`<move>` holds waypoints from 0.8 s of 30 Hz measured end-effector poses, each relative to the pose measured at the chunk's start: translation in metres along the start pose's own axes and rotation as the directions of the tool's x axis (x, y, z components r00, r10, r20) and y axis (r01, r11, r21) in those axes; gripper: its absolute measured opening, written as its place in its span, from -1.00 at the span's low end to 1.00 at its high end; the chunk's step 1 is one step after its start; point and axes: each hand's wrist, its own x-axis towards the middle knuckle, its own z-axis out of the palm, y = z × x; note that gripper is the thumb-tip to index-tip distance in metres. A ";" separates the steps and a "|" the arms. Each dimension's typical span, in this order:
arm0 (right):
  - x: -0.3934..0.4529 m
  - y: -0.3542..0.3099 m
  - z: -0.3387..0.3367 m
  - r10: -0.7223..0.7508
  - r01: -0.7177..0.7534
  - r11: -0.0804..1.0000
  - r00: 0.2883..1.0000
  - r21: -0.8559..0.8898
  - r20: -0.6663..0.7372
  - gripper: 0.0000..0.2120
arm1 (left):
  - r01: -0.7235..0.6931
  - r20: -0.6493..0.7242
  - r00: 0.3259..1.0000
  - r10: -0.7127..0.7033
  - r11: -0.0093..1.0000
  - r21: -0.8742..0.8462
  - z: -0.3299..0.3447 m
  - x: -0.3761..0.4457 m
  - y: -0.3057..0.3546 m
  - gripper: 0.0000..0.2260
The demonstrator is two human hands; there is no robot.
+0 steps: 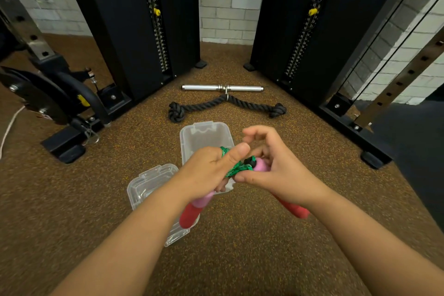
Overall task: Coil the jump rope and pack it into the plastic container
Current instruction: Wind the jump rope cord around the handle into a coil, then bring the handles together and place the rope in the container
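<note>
The green jump rope [236, 166] sits bunched between both hands, just above the open plastic container [204, 137] at 12 o'clock. The left hand [211, 166] clamps the coil and one pink-red handle [194, 209]; the right hand [269, 163] pinches the other handle [292, 206] — keep the wraps tight, handles parallel, before lowering — the lid [149, 185] lies at 8 o'clock.

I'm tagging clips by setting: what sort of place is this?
Most likely a gym: black cable machine towers with pinned weight stacks, a silver straight pull bar and a black knotted triceps rope lying on speckled brown rubber flooring.
</note>
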 end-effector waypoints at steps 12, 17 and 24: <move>0.007 -0.005 0.004 0.142 -0.235 0.955 0.899 0.183 0.415 -0.48 | 0.246 0.563 0.820 0.105 0.824 -0.511 -0.016 -0.004 -0.004 -0.94; 0.007 -0.002 0.006 0.185 -0.225 0.967 0.943 0.120 0.277 -0.55 | 0.294 0.474 0.880 -0.008 0.794 -0.532 -0.007 0.001 -0.018 -0.85; 0.012 0.007 0.013 0.139 -0.146 0.979 0.988 0.141 0.060 -0.58 | 0.216 0.281 0.957 -0.070 0.819 -0.532 0.000 0.006 -0.010 -0.77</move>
